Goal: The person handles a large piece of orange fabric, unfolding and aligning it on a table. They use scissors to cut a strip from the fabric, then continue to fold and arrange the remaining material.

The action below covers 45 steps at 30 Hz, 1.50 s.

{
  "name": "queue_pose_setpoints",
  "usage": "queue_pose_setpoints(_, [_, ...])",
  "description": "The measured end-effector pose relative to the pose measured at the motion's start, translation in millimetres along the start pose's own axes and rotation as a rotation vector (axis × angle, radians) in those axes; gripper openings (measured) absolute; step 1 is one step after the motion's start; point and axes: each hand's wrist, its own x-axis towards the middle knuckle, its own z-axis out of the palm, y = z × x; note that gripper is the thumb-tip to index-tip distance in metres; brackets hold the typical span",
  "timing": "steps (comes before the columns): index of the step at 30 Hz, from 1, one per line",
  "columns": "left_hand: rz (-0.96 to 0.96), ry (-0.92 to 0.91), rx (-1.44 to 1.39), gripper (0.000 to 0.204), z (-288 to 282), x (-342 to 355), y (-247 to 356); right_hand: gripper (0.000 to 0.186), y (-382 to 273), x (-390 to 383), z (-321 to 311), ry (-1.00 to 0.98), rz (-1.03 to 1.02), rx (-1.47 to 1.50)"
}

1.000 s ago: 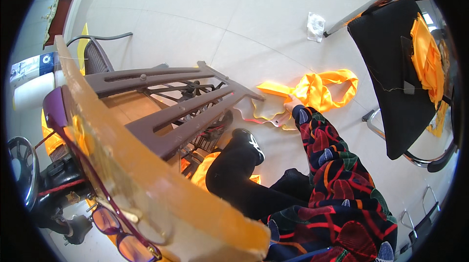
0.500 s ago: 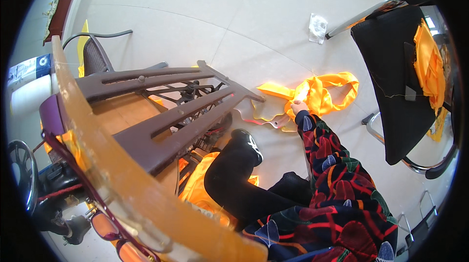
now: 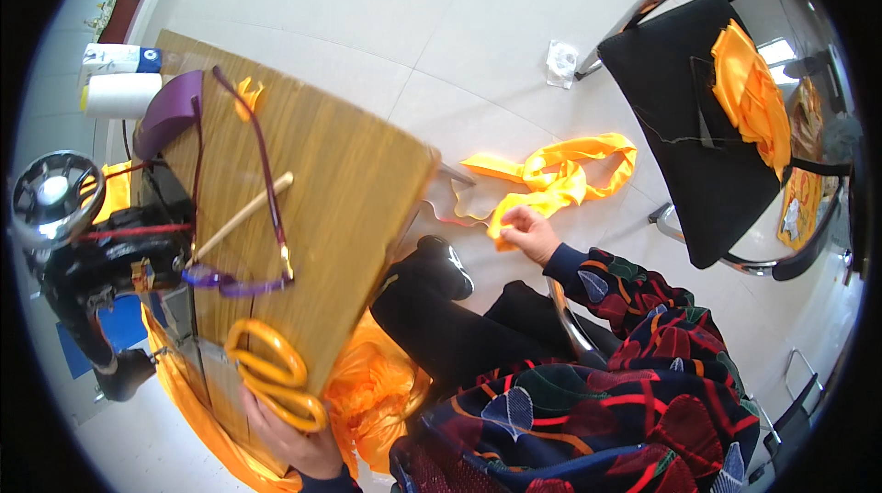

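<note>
My right hand (image 3: 531, 234) pinches one end of a shiny orange cloth strip (image 3: 560, 182). The rest of the strip trails away in a loop, low over or on the floor. At the table's near edge, my left hand (image 3: 292, 442) is beside scissors with yellow-orange loop handles (image 3: 276, 374); its fingers are partly hidden, so I cannot tell whether it grips anything. Below that edge hangs a bunch of orange cloth (image 3: 372, 392), by my black-trousered leg.
A black sewing machine (image 3: 101, 249) stands left on the wooden table (image 3: 340, 162). Purple-framed glasses (image 3: 243, 283), a wooden stick (image 3: 243, 222) and a white thread spool (image 3: 121, 96) are near it. A black chair (image 3: 675, 116) at right bears folded orange cloth (image 3: 749, 93).
My right hand has raised the strip's end from the floor, toward me. The view has shifted, so the tabletop, scissors and my left hand now show.
</note>
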Motion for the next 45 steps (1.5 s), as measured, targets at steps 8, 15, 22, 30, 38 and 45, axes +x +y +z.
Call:
queue_pose_setpoints(8, [0.063, 0.155, -0.192, 0.051, -5.8, -32.6, 0.4, 0.019, -119.5, -84.6, 98.9, -0.634, -0.119, -0.089])
queue_pose_setpoints(15, [-0.506, -0.46, -1.831, 0.052, 10.7, -89.1, 48.6, 0.023, -154.1, -140.1, 186.9, -1.031, -0.549, -0.206])
queue_pose_setpoints(22, [-0.678, -0.288, -2.441, 0.046, 19.3, -119.1, 17.8, 0.023, -138.2, -178.6, 227.9, -1.24, -0.452, -0.296])
queue_pose_setpoints(30, [-0.508, 0.32, -2.423, 0.017, 1.1, -156.7, -46.2, 0.03, -124.6, -167.3, 230.3, -1.29, -0.122, -0.718])
queue_pose_setpoints(38, [-0.841, 0.688, -2.109, 0.024, 6.8, -209.5, -89.5, 0.016, -114.6, -137.6, 222.3, -1.286, -0.304, -0.968])
queue_pose_setpoints(45, [-0.887, 0.847, -2.012, 0.016, 20.5, -232.3, -112.4, 0.015, -119.4, -111.2, 204.8, -0.938, -0.084, -1.171])
